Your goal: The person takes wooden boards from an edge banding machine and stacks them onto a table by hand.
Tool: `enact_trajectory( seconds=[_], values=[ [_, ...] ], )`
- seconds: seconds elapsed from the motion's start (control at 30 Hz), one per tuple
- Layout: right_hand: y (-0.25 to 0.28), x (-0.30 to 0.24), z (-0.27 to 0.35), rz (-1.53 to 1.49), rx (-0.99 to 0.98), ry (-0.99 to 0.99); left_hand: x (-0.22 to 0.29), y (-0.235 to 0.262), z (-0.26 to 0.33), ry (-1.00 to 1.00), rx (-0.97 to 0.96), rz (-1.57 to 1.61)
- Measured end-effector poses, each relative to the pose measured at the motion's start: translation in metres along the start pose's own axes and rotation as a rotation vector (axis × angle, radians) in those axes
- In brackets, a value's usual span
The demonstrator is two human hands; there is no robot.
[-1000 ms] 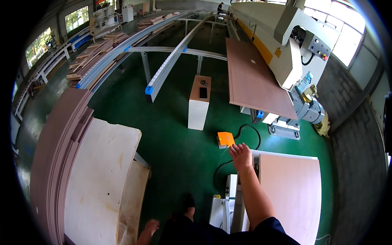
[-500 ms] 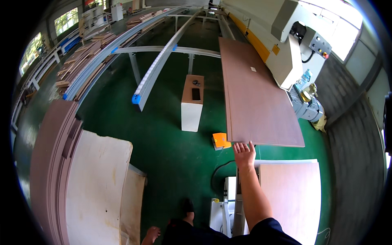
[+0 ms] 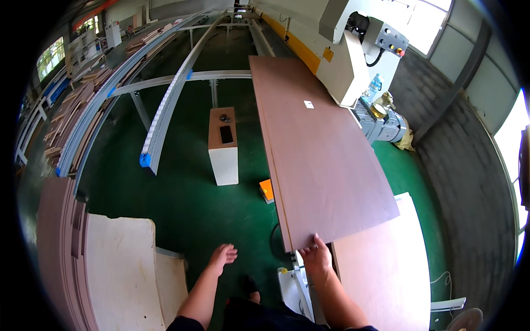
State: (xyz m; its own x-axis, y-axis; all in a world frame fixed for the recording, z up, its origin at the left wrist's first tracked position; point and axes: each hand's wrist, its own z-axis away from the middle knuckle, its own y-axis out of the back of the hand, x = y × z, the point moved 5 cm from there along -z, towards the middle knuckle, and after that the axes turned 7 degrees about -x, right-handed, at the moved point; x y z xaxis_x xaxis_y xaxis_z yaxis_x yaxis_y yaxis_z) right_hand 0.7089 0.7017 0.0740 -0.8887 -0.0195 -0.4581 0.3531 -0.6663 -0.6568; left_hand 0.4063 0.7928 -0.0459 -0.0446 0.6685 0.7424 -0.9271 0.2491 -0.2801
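A long brown wood panel (image 3: 326,165) runs away from me along the machine bed, with a small white label (image 3: 308,104) on its face. At its near edge, my right hand (image 3: 317,257) grips the panel, thumb uppermost and the other fingers partly hidden beneath. My left hand (image 3: 223,257) hangs in the air to the left, apart from the panel. Its fingers are loosely bent and hold nothing. Under the panel's near right corner lies a stack of pale pinkish-brown boards (image 3: 386,259).
Left of me stand a pale worn board (image 3: 121,259) and a brown panel stack (image 3: 52,243). Ahead are a white pedestal (image 3: 223,165) carrying a phone (image 3: 226,134), an orange pedal (image 3: 266,190) and a metal rail (image 3: 176,102). The machine's control head (image 3: 386,41) rises at right.
The panel has come toward me, its near end now overlapping the pale boards. My right hand has closed on its edge. My left hand has risen and moved forward. The view has shifted right.
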Motion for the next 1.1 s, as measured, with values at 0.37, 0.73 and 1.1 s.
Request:
enact_trajectory(
  seconds=[0.37, 0.73, 1.1],
  values=[
    [0.067, 0.016, 0.111, 0.023, 0.03, 0.045, 0.163, -0.165, -0.059, -0.16, -0.482, 0.303],
    [0.105, 0.023, 0.227, 0.185, 0.213, 0.141, 0.145, -0.215, -0.037, -0.094, -0.447, 0.404],
    [0.215, 0.041, 0.312, 0.135, 0.292, 0.188, 0.05, -0.232, 0.032, -0.098, -0.425, 0.391]
  ],
)
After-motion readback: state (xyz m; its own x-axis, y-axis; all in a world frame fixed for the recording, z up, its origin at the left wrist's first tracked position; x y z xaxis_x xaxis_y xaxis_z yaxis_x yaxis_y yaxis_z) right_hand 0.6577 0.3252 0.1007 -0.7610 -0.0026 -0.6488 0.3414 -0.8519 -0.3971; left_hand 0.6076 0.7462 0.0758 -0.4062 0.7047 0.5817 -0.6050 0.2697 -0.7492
